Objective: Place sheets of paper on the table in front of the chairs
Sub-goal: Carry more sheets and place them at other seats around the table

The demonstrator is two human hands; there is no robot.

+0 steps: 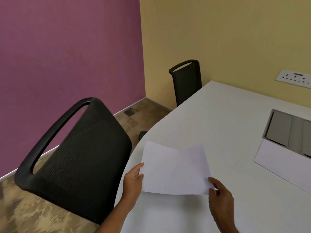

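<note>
A white sheet of paper hangs slightly curved just above the white table, near its rounded left edge. My left hand pinches the sheet's left edge and my right hand pinches its lower right corner. A black mesh chair stands close at the left, its back toward the table. A second black chair stands farther along the table by the yellow wall. Another white sheet lies flat on the table at the right.
A grey recessed cable box with flaps is set into the tabletop at the right, partly overlapping the flat sheet. A white socket strip is on the yellow wall. The purple wall and patterned floor lie to the left.
</note>
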